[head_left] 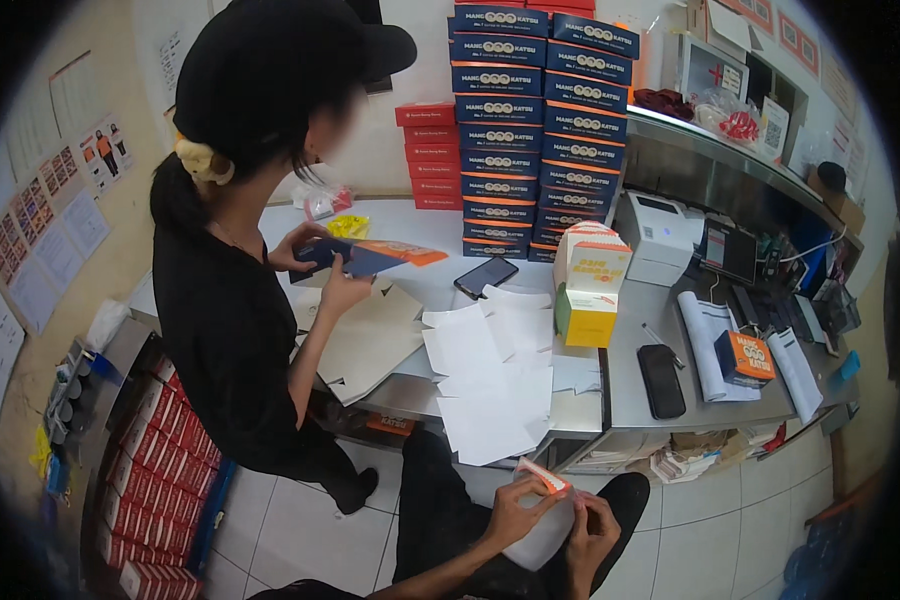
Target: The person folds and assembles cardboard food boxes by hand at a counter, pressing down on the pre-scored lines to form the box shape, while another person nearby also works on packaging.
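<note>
Over my lap, my left hand [518,514] is closed on the orange-and-white edge of a partly folded paper carton [538,540]. My right hand [593,530] pinches the carton's other side, fingers pressed together. Its pale side faces up between my hands. Beyond it, flat white carton blanks [485,365] overlap on the table and overhang its front edge. A stack of formed white-and-yellow cartons [590,285] stands to their right. At the left, a co-worker in a black cap and shirt holds a blue-and-orange box [375,256] in both hands.
Tall stacks of dark blue boxes [497,140] and shorter red boxes [432,160] stand at the back. A phone [486,277] lies near the blanks. A white printer [656,235], black case [660,381] and orange box [744,358] occupy the right counter. Red cartons [160,470] fill the lower left.
</note>
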### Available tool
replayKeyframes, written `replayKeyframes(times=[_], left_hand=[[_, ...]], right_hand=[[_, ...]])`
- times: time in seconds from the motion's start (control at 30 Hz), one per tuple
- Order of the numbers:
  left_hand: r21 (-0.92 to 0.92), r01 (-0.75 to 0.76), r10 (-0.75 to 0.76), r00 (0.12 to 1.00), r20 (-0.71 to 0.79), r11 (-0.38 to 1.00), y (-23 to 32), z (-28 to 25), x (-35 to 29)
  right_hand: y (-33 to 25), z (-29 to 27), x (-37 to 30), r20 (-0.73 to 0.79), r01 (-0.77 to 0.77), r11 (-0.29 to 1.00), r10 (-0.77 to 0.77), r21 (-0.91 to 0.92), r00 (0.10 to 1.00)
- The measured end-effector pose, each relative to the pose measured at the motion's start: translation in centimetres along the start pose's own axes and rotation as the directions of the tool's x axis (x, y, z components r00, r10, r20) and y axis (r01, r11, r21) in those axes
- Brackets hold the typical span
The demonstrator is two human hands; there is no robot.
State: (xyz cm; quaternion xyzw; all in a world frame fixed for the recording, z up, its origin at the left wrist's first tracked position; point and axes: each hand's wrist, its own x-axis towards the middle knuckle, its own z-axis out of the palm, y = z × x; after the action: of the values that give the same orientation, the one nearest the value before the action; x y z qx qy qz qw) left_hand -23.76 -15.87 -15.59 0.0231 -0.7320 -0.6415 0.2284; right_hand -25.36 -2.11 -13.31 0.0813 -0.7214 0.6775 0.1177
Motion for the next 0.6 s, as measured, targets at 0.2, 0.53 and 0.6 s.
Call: replayKeyframes(times=[0.2, 0.53, 0.6], left_hand=[[0.02, -0.132, 0.132, 0.991, -0.017, 0.991, 1.8, -0.2, 0.2], [0.089, -0.186, 0.182, 0.982, 0.05, 0.979, 1.1, -2.5, 1.2], [0.062, -0.173, 0.171, 0.985, 0.035, 0.983, 1.4, -2.2, 1.1]], right_hand=[[-1.0, 2.1, 0.4, -0.043, 0.14, 0.986, -0.144, -0.085, 0.989], [-2.1, 0.9, 1.4, 0.248, 0.325, 0.926, -0.274, -0.191, 0.929], [-1.3, 0.3, 1.2, 0.192, 0.172, 0.984, -0.159, -0.051, 0.968]])
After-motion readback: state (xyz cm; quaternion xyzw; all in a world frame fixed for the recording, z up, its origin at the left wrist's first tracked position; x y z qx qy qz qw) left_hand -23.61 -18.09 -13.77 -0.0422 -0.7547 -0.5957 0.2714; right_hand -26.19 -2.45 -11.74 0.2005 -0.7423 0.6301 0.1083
